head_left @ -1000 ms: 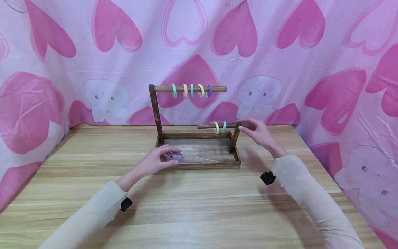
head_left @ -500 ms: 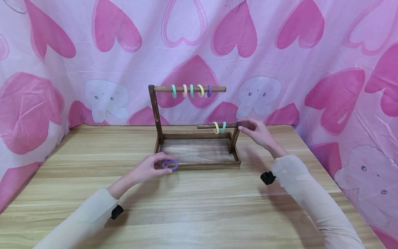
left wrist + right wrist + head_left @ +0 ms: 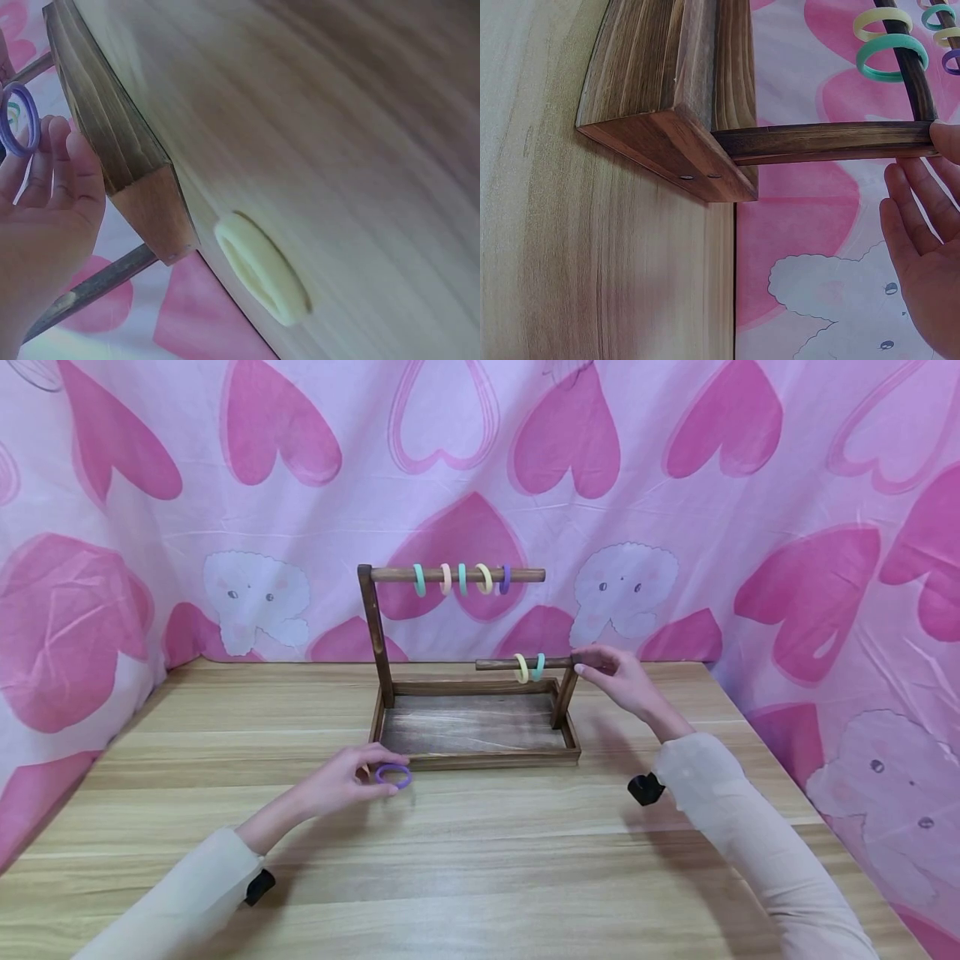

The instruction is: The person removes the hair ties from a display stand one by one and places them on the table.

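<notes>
My left hand [image 3: 330, 789] pinches a purple ring [image 3: 409, 777] between thumb and fingers, just in front of the left front corner of a dark wooden two-armed stand [image 3: 495, 761]. In the left wrist view this ring [image 3: 34, 112] is held at the fingertips. A pale yellow ring [image 3: 262, 268] lies on the table beside the stand there; the head view does not show it. My right hand [image 3: 618, 681] grips the top of the short right post [image 3: 566, 697]. In the right wrist view the thumb and fingers [image 3: 911, 176] are at the post's end.
Several mint, pink, yellow and purple rings hang on the stand's upper rod [image 3: 390, 574]. The lower rod [image 3: 491, 665] carries a yellow ring [image 3: 521, 668] and a mint ring [image 3: 538, 667]. A pink heart-print curtain [image 3: 465, 518] stands behind the wooden table [image 3: 480, 860].
My left hand has moved left and toward me with the purple ring, from over the tray to in front of its left corner. The right hand stays at the post.
</notes>
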Available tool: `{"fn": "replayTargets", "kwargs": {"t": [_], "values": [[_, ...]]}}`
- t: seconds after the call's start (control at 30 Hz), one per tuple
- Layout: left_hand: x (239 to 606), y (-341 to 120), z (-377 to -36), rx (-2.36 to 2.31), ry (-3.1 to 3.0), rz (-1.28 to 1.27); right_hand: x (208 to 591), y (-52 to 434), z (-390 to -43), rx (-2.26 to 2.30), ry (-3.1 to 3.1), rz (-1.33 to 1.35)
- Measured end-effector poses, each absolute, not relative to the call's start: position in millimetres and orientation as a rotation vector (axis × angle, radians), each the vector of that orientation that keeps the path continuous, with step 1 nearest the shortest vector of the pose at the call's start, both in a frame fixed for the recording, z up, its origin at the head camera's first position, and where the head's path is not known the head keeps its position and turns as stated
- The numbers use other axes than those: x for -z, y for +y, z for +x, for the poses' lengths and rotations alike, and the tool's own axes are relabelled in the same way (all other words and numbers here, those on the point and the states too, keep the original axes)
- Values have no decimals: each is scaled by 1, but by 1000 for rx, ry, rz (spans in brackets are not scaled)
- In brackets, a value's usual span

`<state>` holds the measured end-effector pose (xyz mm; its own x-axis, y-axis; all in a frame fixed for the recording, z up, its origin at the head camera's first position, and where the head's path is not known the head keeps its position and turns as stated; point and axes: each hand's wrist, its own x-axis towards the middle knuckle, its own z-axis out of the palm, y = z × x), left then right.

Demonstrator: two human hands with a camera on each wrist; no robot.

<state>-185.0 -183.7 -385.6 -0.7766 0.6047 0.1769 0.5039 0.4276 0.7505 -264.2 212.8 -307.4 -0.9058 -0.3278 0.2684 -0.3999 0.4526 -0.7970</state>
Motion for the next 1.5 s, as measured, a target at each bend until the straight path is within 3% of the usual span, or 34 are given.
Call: {"fn": "replayTargets", "kwargs": {"t": [0.57,1.1,1.5], "values": [[386,-200,-172,-1166,2527,922,308,214,-264,-1476,-2622,641],[405,-211,-178,-928,2726,1025,307,214,-264,-1470,-2648,633],[408,-211,-181,-789,2816,1026,329,227,-287,-1480,-2620,649]]}}
